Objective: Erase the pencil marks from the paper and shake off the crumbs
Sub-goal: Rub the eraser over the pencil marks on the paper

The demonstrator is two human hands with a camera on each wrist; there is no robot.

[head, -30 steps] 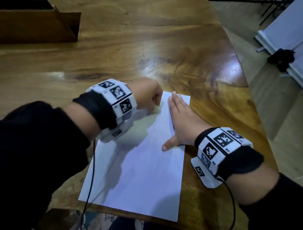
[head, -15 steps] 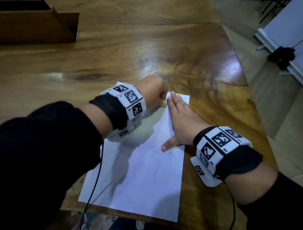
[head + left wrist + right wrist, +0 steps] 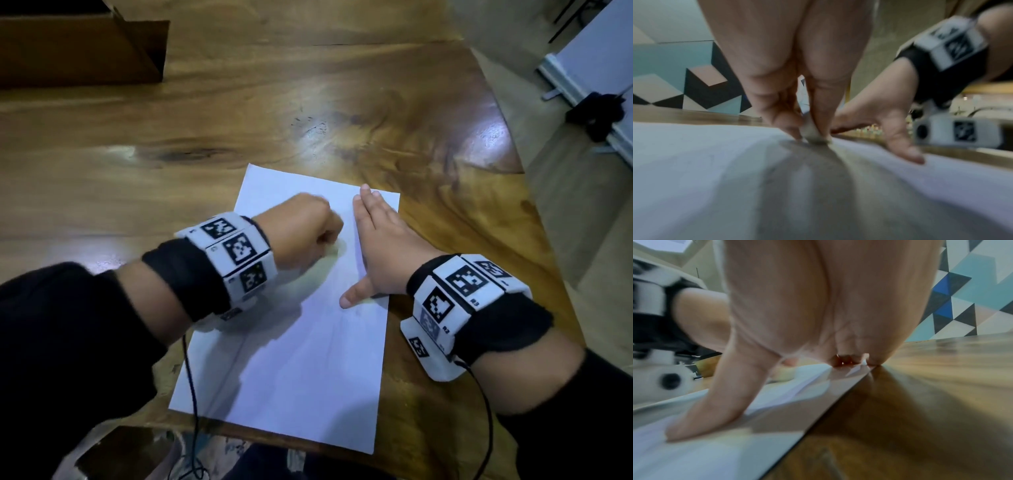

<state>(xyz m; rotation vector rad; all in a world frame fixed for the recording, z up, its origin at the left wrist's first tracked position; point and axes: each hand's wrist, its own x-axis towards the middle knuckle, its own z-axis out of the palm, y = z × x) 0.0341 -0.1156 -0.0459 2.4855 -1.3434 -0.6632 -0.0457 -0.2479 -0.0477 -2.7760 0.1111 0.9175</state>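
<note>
Here, a person is erasing: the left hand (image 3: 301, 233) is pinching an eraser (image 3: 813, 138) against the paper (image 3: 291, 359).
Just beside it, the right hand (image 3: 380, 246) is pressing flat, fingers straight; shaking off crumbs likely comes next.

We see a glossy wooden table (image 3: 239, 113) with dark grain streaks and a curved right edge. A white paper sheet (image 3: 291, 370) lies flat on it near the front edge, long side running away from us, slightly skewed. At the far left corner sits what looks like a brown cardboard box (image 3: 78, 51), cropped by the frame, well apart from the sheet. Both hands rest on the sheet, not on bare wood.
</note>
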